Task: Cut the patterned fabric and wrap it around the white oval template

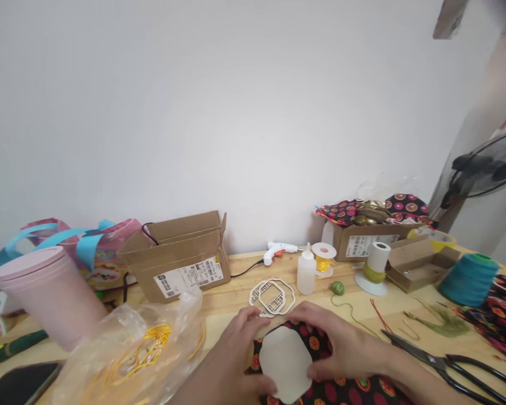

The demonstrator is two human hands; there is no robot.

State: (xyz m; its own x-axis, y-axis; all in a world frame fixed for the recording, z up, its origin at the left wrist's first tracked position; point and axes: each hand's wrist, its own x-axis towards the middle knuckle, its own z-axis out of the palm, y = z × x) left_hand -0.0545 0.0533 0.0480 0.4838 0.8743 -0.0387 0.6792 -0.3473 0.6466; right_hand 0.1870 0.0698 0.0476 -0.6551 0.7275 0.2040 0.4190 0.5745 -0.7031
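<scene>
A pale, flat panel with a scalloped outline (285, 363) lies on dark patterned fabric (349, 391) at the table's near edge. My left hand (242, 349) curves around its left side, thumb on the lower left rim and fingers at the cloth's upper edge. From the other side, my right hand (341, 340) has its thumb on the panel's right rim and its fingers at the fabric's top. Both hands grip cloth and panel together. Just beyond my fingertips lie openwork lattice frames (272, 297), overlapping each other.
Behind stand a squeeze bottle (306, 273), a yellow thread spool (324, 259) and a glue gun (280, 251). Black scissors (442, 360) and a teal thread cone (468, 279) are right. Left are a plastic bag (130, 354), a pink tumbler (50, 298) and a cardboard box (177, 256).
</scene>
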